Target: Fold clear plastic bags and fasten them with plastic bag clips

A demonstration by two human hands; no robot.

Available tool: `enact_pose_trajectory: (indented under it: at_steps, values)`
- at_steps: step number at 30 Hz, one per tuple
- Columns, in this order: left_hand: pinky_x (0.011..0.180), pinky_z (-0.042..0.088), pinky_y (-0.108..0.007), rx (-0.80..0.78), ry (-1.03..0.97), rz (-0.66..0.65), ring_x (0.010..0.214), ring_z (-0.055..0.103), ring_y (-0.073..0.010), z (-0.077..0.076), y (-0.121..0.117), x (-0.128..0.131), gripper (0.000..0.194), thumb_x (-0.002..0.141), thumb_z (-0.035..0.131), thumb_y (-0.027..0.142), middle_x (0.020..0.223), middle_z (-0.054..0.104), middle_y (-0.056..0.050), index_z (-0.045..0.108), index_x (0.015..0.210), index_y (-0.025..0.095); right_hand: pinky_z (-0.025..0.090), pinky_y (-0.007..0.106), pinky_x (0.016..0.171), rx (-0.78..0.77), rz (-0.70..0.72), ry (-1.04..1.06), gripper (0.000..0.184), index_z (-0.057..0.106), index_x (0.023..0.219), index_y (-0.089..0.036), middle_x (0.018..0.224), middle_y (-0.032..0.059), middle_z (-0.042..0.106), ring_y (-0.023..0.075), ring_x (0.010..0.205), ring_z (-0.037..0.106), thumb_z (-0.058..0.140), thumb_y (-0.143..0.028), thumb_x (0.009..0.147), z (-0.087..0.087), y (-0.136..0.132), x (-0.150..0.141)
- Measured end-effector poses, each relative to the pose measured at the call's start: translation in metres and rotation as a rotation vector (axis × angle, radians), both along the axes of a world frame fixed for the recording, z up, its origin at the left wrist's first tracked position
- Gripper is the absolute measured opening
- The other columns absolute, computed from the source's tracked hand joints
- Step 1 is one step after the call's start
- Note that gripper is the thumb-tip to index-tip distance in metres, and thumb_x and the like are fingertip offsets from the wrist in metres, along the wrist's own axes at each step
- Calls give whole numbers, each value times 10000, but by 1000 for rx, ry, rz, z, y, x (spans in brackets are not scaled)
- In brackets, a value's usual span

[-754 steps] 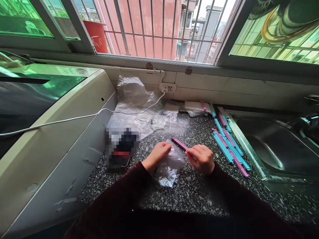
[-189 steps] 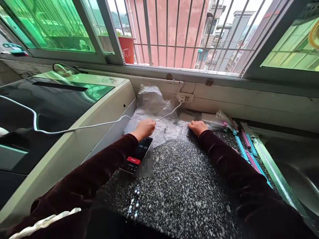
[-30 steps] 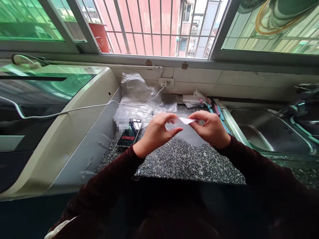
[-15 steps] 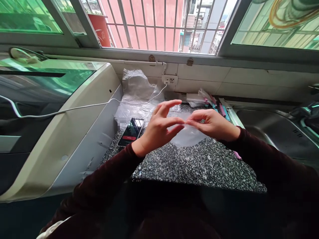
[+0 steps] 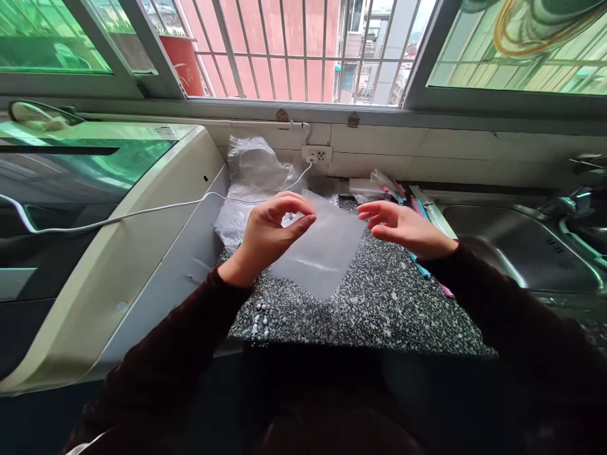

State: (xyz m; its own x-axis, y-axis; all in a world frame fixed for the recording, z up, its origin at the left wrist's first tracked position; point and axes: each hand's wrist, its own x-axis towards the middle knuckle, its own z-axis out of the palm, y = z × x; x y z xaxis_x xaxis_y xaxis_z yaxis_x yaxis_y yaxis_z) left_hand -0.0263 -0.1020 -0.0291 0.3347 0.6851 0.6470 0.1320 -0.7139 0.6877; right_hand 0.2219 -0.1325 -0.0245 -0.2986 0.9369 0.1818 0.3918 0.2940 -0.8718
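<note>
A translucent whitish plastic bag (image 5: 327, 246) hangs tilted above the speckled countertop (image 5: 379, 309). My left hand (image 5: 272, 230) is closed in a pinch at its upper left edge, thumb and forefinger meeting in a ring. Close to the bag's right corner, my right hand (image 5: 410, 229) has thumb and fingers apart, with nothing visible between them. Behind my left hand lies a heap of clear plastic sheeting (image 5: 253, 167).
A washing machine (image 5: 156, 215) flanks the counter on the left, with a white cable (image 5: 142, 207) running across to a wall socket (image 5: 317, 153). Pink and blue strips (image 5: 422, 268) lie right, beside a metal sink (image 5: 484, 253). Small packets (image 5: 370, 188) rest against the wall.
My left hand has moved left with the bag, which now spreads out into view. My right hand has come off it and its fingers have parted. The phone is now hidden.
</note>
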Motion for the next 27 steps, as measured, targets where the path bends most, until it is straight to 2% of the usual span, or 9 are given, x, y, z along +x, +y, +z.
enact_pose_trajectory:
  at_steps: [3, 5, 7, 11, 14, 16, 20, 24, 27]
  values:
    - [730, 497, -304, -6, -11, 6, 737, 582, -127, 3, -2, -4, 70, 748, 617, 230, 761, 626, -28, 604, 700, 181, 487, 336, 694, -159, 148, 200, 433, 622, 921, -159, 873, 65, 649, 154, 750, 582, 699, -470, 629, -25, 9, -14]
    - [707, 495, -293, -14, -28, 32, 723, 578, -124, 2, -4, -10, 74, 744, 620, 231, 745, 622, -25, 600, 694, 181, 474, 315, 661, -170, 122, 269, 349, 605, 739, -161, 727, 14, 621, 126, 665, 555, 712, -467, 611, -34, 11, -23]
    - [667, 492, -273, -37, -53, 68, 690, 570, -117, -2, -5, -15, 90, 742, 627, 244, 716, 616, -20, 596, 685, 182, 448, 278, 606, -130, 50, 281, 319, 571, 655, -164, 631, -24, 568, 97, 588, 506, 721, -442, 611, -36, 9, -26]
    - [566, 477, -228, -136, -98, 112, 593, 542, -92, -14, -6, -19, 147, 734, 643, 283, 637, 596, 0, 580, 658, 173, 412, 240, 569, -2, -67, 299, 272, 573, 649, -169, 609, -35, 537, 81, 566, 467, 708, -405, 656, -33, -3, -24]
    - [552, 479, -213, -210, -175, 105, 567, 538, -80, -21, -4, -12, 160, 729, 650, 300, 619, 591, 8, 578, 665, 172, 440, 256, 626, 65, -139, 382, 299, 616, 741, -181, 701, -6, 591, 100, 641, 515, 652, -474, 698, -37, -11, -20]
    - [554, 484, -212, -236, -226, 89, 558, 539, -75, -23, -1, -5, 167, 722, 658, 314, 620, 589, 9, 576, 671, 178, 456, 272, 656, 37, -135, 361, 322, 630, 774, -183, 739, 7, 616, 117, 682, 543, 675, -484, 668, -41, -13, -18]
    - [519, 484, -211, -274, -256, 34, 519, 537, -69, -22, 7, 6, 185, 726, 652, 336, 592, 567, 18, 560, 669, 185, 460, 276, 634, -41, -126, 229, 283, 614, 647, -169, 652, -4, 608, 110, 621, 534, 715, -434, 634, -48, -12, -13]
    - [456, 469, -198, -351, -330, 16, 470, 524, -61, -20, 13, 12, 186, 717, 652, 316, 539, 532, 37, 546, 655, 175, 465, 289, 630, -94, -83, 195, 313, 649, 781, -166, 734, 23, 647, 126, 654, 558, 717, -428, 624, -58, -12, -13]
    - [433, 458, -180, -448, -386, 24, 448, 509, -50, -20, 15, 15, 180, 678, 675, 289, 522, 530, 41, 554, 639, 161, 450, 290, 607, -156, -77, 180, 306, 636, 689, -154, 665, 16, 624, 123, 607, 536, 709, -443, 622, -70, -16, -15]
